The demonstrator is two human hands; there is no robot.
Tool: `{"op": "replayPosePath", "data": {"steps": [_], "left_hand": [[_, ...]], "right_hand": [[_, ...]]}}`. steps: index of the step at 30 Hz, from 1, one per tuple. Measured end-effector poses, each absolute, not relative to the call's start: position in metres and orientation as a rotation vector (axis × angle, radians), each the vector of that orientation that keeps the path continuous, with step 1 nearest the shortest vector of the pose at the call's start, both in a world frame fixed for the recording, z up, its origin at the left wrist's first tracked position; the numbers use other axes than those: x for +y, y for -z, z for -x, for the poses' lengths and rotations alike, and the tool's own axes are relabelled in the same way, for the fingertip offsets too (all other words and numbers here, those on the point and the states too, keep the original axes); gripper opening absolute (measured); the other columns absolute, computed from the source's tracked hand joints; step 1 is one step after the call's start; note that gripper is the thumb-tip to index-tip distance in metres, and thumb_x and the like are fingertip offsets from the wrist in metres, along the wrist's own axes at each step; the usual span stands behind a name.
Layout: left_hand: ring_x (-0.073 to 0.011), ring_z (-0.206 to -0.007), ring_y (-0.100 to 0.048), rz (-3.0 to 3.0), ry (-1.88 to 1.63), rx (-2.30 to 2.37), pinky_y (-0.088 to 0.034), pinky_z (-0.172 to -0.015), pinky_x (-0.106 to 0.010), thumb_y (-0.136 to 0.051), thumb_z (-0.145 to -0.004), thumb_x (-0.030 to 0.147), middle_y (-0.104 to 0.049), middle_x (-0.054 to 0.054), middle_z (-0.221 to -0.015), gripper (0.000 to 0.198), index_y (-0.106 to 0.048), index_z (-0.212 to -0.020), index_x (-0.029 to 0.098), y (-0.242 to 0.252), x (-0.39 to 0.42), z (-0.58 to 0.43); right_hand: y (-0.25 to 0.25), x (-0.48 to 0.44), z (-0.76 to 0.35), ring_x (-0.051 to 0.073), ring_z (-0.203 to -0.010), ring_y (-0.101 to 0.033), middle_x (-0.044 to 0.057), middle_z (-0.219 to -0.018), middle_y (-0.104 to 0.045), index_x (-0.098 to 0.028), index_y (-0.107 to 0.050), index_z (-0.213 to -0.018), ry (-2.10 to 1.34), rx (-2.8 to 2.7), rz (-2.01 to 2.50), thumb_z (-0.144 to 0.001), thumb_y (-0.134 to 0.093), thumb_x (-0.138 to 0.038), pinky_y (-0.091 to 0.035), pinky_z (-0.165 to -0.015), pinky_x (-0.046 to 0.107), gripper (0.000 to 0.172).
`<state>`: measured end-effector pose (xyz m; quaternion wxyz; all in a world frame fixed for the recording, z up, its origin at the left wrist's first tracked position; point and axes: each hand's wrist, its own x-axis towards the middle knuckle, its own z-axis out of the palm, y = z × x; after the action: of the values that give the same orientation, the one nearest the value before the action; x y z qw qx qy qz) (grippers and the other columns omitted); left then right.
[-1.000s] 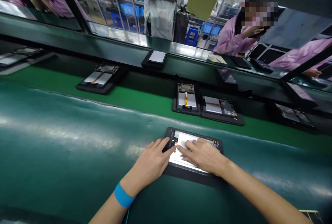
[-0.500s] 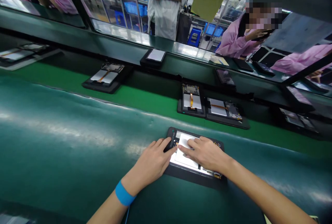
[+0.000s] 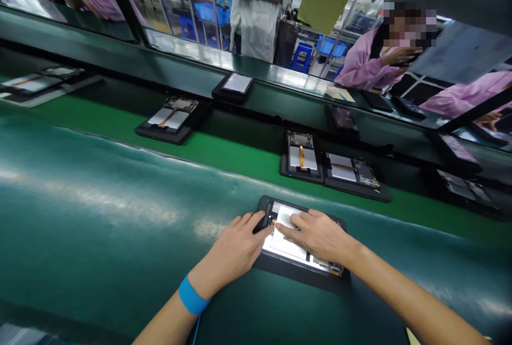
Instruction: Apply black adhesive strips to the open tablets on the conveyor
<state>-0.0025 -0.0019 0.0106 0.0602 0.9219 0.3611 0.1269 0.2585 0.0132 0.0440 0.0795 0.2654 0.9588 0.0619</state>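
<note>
An opened tablet (image 3: 285, 253) lies in a dark tray (image 3: 288, 273) on the green work surface, its white battery and small circuit parts exposed. My left hand (image 3: 236, 249), a blue band (image 3: 192, 295) on its wrist, grips the tablet's left end. One of its fingertips rests by a small connector near the battery's left edge. My right hand (image 3: 320, 235) lies over the battery (image 3: 288, 243), index finger stretched toward that same connector and the other fingers bent. The two fingertips almost meet there, and they partly hide the connector.
Beyond the work surface, a bright green belt (image 3: 244, 153) carries several opened tablets, including one upright (image 3: 302, 158) and one sideways (image 3: 340, 166). Another tablet (image 3: 237, 83) lies on the dark strip behind. Across the line, a person in white (image 3: 254, 19) holds a phone; others wear pink.
Tablets on the green belt have shifted slightly right, while those on the strip behind have moved slightly left. Both my hands and the tablet under them stay almost still.
</note>
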Motion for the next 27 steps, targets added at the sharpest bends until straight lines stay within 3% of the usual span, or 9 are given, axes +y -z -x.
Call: {"op": "replayPosePath", "data": {"steps": [4, 11, 22, 27], "left_hand": [[-0.0312, -0.114, -0.062, -2.757, -0.409, 1.091, -0.057, -0.090, -0.049, -0.049, -0.094, 0.012, -0.059, -0.016, -0.135, 0.044, -0.059, -0.135, 0.023, -0.011, -0.002, 0.002], [-0.0326, -0.112, -0.062, -2.792, -0.387, 1.090, -0.057, -0.085, -0.049, -0.050, -0.093, 0.011, -0.059, -0.016, -0.134, 0.046, -0.059, -0.137, 0.023, -0.009, -0.001, 0.001], [-0.0309, -0.105, -0.063, -2.790, -0.385, 1.131, -0.056, -0.082, -0.047, -0.047, -0.093, 0.010, -0.060, -0.016, -0.132, 0.046, -0.060, -0.135, 0.023, -0.009, -0.002, -0.002], [-0.0304, -0.106, -0.064, -2.763, -0.435, 1.120, -0.055, -0.084, -0.048, -0.044, -0.096, 0.011, -0.060, -0.016, -0.132, 0.044, -0.060, -0.135, 0.022, -0.010, -0.003, -0.002]], "right_hand": [[-0.044, 0.016, -0.262, 0.017, -0.071, -0.058, 0.005, -0.094, -0.062, -0.020, -0.042, -0.149, -0.187, 2.821, -0.770, -0.097, -0.049, -0.009, -0.031, -0.060, 0.033, 0.053], [-0.050, 0.010, -0.252, 0.018, -0.073, -0.059, 0.006, -0.097, -0.063, -0.020, -0.047, -0.145, -0.190, 2.763, -0.868, -0.093, -0.055, -0.010, -0.031, -0.062, 0.034, 0.053], [-0.025, -0.007, -0.251, 0.017, -0.074, -0.060, 0.005, -0.095, -0.065, -0.022, -0.054, -0.137, -0.225, 2.915, -1.111, -0.105, -0.051, -0.028, -0.036, -0.064, 0.032, 0.033], [-0.028, -0.011, -0.248, 0.017, -0.076, -0.061, 0.006, -0.097, -0.065, -0.019, -0.056, -0.135, -0.192, 2.919, -1.140, -0.105, -0.052, -0.030, -0.039, -0.065, 0.032, 0.033]]}}
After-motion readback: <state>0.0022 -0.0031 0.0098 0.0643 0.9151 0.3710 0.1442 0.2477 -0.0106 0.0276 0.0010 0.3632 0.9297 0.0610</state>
